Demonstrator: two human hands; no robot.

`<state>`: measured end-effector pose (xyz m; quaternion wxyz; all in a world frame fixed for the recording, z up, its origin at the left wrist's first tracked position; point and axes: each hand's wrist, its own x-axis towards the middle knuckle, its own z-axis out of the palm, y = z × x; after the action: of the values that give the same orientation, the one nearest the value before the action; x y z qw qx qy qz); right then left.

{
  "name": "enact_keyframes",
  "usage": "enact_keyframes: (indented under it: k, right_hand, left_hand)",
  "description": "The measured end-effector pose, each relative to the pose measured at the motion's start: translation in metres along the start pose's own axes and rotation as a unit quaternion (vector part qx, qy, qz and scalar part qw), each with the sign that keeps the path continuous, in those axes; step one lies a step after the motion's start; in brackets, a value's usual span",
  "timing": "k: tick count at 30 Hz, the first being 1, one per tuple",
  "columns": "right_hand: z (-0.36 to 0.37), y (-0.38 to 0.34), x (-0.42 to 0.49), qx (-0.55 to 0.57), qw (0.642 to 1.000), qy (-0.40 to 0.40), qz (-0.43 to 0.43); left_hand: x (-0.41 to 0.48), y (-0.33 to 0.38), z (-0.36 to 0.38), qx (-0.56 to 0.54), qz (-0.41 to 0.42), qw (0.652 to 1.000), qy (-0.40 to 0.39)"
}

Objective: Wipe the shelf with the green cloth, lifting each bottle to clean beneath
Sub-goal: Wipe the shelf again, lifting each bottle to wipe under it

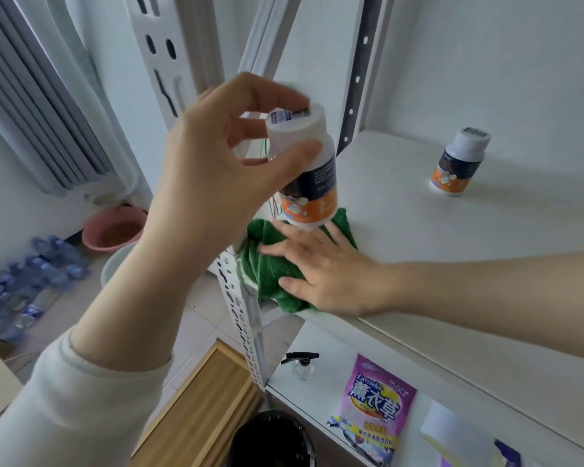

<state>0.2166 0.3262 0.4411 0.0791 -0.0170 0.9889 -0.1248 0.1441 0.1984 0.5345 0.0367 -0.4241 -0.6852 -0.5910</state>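
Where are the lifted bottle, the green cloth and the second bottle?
lifted bottle (321,178), head view, dark label band.
green cloth (265,274), head view, folds near its left edge.
second bottle (456,166), head view, its label.

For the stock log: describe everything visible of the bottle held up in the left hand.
The bottle is small and looks plastic: a wide white cap with a barcode sticker on top, a white body wrapped in a dark blue and orange label. It is closed, lifted off the shelf and tilted, its base over the green cloth. The left hand pinches it, fingers on the cap, thumb below it.
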Motion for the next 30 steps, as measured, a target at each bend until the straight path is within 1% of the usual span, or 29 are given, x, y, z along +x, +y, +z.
enact_keyframes:
  k: [3,5,6,8,10,13,16,17,19,20,21,23,24,25,26,27,30]
  right_hand:
    - [0.008,-0.001,-0.041,-0.046,0.998,-0.007,-0.047]
    - [0.011,0.007,-0.069,-0.071,0.995,-0.010,-0.062]
    - [0.009,0.014,-0.081,-0.066,0.996,-0.015,-0.057]
    - [0.001,0.031,-0.097,-0.035,0.999,-0.033,-0.019]
    - [-0.006,0.054,-0.107,-0.017,0.998,-0.043,0.049]
    - [-0.014,0.101,-0.123,-0.007,0.980,-0.019,0.197]
    - [-0.028,0.138,-0.133,0.026,0.930,0.019,0.366]
    - [-0.031,0.142,-0.131,0.035,0.912,0.022,0.407]
    - [-0.033,0.134,-0.124,0.046,0.892,0.005,0.450]
    - [-0.030,0.125,-0.122,0.047,0.893,-0.012,0.447]
    - [-0.025,0.112,-0.123,0.040,0.907,-0.032,0.419]
    - [-0.014,0.080,-0.129,0.020,0.954,-0.080,0.289]
    - [-0.010,0.066,-0.131,0.023,0.971,-0.097,0.218]
    - [-0.008,0.057,-0.131,0.034,0.979,-0.107,0.168]
    - [-0.007,0.054,-0.128,0.047,0.982,-0.105,0.152]
    - [-0.007,0.055,-0.119,0.058,0.981,-0.087,0.163]
    - [-0.015,0.076,-0.068,0.062,0.963,0.015,0.261]
  left_hand:
    - [0.001,-0.005,0.006,-0.003,-0.008,1.000,-0.011]
    - [0.001,-0.009,0.012,-0.010,-0.010,1.000,-0.025]
    - [0.002,-0.011,0.015,-0.016,-0.010,0.999,-0.037]
    - [0.001,-0.016,0.022,-0.025,-0.008,0.998,-0.063]
    - [0.000,-0.021,0.032,-0.026,-0.005,0.996,-0.088]
    - [-0.007,-0.026,0.049,-0.005,0.011,0.991,-0.133]
    - [-0.013,-0.027,0.069,-0.001,0.026,0.984,-0.175]
    - [-0.014,-0.027,0.074,-0.004,0.030,0.982,-0.185]
    - [-0.016,-0.026,0.081,0.002,0.042,0.980,-0.195]
    - [-0.015,-0.025,0.083,0.006,0.044,0.980,-0.191]
    - [-0.014,-0.025,0.082,0.008,0.042,0.983,-0.180]
    - [-0.005,-0.025,0.073,0.007,0.029,0.990,-0.137]
    - [0.000,-0.025,0.067,0.007,0.024,0.994,-0.110]
    - [0.006,-0.024,0.061,0.011,0.021,0.996,-0.086]
    - [0.012,-0.022,0.055,0.017,0.022,0.998,-0.064]
    - [0.017,-0.020,0.050,0.022,0.023,0.999,-0.044]
    - [0.028,-0.013,0.044,0.034,0.024,0.999,0.000]
